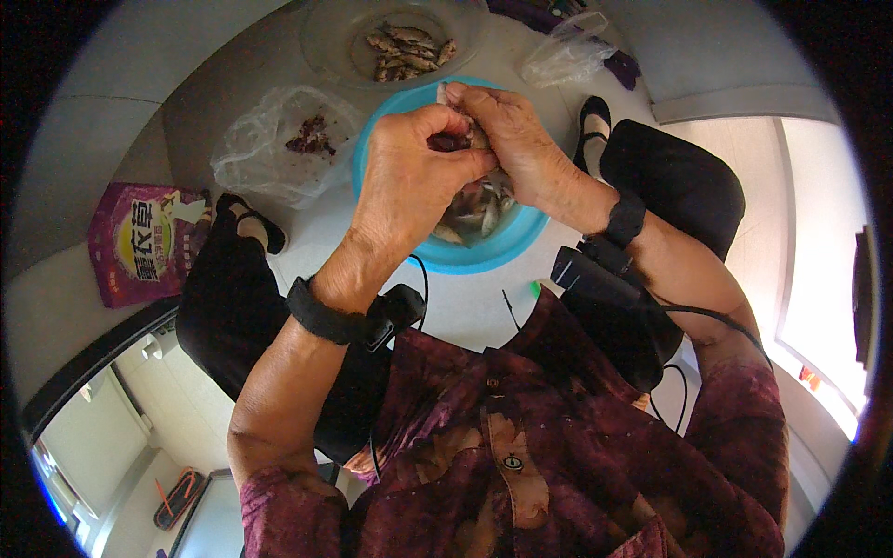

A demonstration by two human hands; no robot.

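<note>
A person's left hand [409, 172] and right hand [526, 149] held a small fish [477, 138] in a tight two-handed grip above a blue basin [456, 261]. The work appeared partway along: more fish lay in the basin and others in a clear bowl [321, 46] beyond, though which lot was finished could not be told. Dark scraps [312, 137] sat on a plastic bag [246, 139] at left, near a purple pouch [144, 242] printed with large dark characters.

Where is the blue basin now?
In the head view, the blue basin sits at upper centre, beneath the left hand and right hand, right of the bag with dark scraps.
</note>
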